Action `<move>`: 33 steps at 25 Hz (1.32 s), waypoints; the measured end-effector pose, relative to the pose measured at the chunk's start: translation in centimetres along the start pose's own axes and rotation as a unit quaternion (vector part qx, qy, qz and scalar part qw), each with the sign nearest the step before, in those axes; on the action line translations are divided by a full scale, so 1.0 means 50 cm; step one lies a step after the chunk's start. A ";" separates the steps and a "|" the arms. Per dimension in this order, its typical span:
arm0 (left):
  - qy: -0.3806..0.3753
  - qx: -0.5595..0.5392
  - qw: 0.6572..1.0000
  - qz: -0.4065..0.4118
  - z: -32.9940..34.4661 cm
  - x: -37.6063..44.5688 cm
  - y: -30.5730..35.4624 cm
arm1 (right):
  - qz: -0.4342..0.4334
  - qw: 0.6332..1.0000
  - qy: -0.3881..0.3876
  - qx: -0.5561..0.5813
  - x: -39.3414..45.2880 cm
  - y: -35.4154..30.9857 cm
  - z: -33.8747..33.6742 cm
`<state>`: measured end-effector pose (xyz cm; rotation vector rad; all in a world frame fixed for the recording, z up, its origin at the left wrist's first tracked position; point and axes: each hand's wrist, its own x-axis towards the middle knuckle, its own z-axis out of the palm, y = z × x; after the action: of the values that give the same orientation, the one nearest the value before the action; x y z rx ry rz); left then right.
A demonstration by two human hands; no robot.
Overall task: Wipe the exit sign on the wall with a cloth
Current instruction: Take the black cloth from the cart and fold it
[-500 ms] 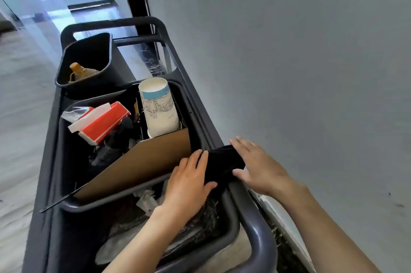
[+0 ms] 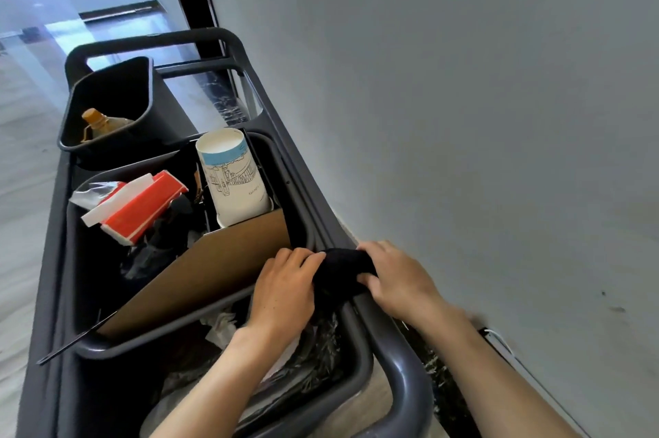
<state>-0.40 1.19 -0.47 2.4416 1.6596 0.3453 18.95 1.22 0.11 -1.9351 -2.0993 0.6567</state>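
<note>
Both hands on the cloth, at the cart rail.
We saw the left hand and right hand each gripping the black cloth draped over the cart's wall-side rail.

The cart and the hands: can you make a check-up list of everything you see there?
Surface: grey cart rail, dark bins inside.
Job's things: dark cloth draped over the rail; exit sign not in view.
Clutter: paper cup stack, red box, cardboard sheet, bottle, crumpled wrappers.
Hands: left hand and right hand both grip the cloth.
Cables: thin white cord low on the wall.
Surroundings: grey wall at right, shiny corridor floor at left.
</note>
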 end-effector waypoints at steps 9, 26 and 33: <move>0.053 -0.167 0.983 0.048 -0.090 -0.013 0.119 | 0.026 0.985 0.172 -0.008 -0.169 0.014 -0.107; 0.016 -0.238 0.899 0.367 -0.070 -0.116 0.697 | 0.259 0.895 0.361 -0.041 -0.749 0.242 -0.301; -0.076 -0.348 0.889 0.287 0.020 -0.153 0.802 | 0.306 0.851 0.408 0.128 -0.817 0.319 -0.247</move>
<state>32.92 -20.62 8.54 2.2248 0.5466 0.6648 43.28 -36.14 9.50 -2.1632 -0.8455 0.1136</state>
